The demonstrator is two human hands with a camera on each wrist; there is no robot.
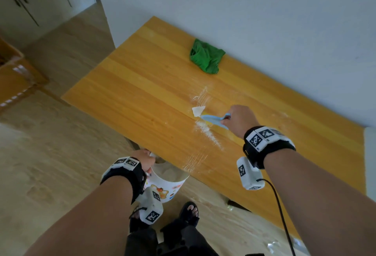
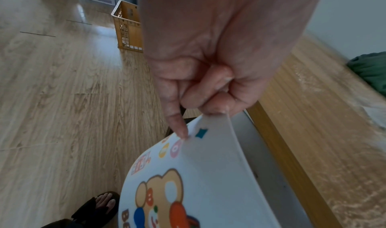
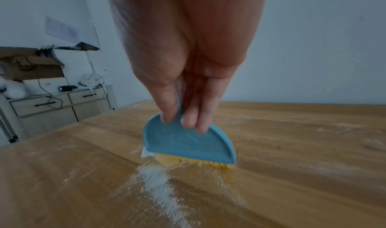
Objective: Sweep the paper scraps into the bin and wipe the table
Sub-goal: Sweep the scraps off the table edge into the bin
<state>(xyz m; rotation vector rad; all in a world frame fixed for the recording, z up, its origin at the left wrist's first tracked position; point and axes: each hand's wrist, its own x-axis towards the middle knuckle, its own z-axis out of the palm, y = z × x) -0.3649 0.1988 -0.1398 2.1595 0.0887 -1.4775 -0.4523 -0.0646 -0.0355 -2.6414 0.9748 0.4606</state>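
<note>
My right hand [image 1: 237,119] [image 3: 183,112] grips a small blue brush with yellow bristles [image 1: 213,119] [image 3: 188,144], bristles down on the wooden table [image 1: 152,85]. A white paper scrap [image 1: 197,111] lies just left of the brush, and a streak of white powder [image 1: 207,132] [image 3: 158,182] runs toward the near edge. My left hand [image 1: 145,160] [image 2: 200,102] pinches the rim of a white bin with a cartoon bear print [image 1: 164,186] [image 2: 188,182], held below the table's near edge. A crumpled green cloth [image 1: 206,57] lies near the wall.
A wall runs along the table's far side. An orange plastic crate [image 1: 14,72] [image 2: 127,26] stands on the wood floor to the left. My sandalled feet [image 1: 189,213] are below the bin. A cabinet with drawers [image 3: 58,106] stands beyond the table's end.
</note>
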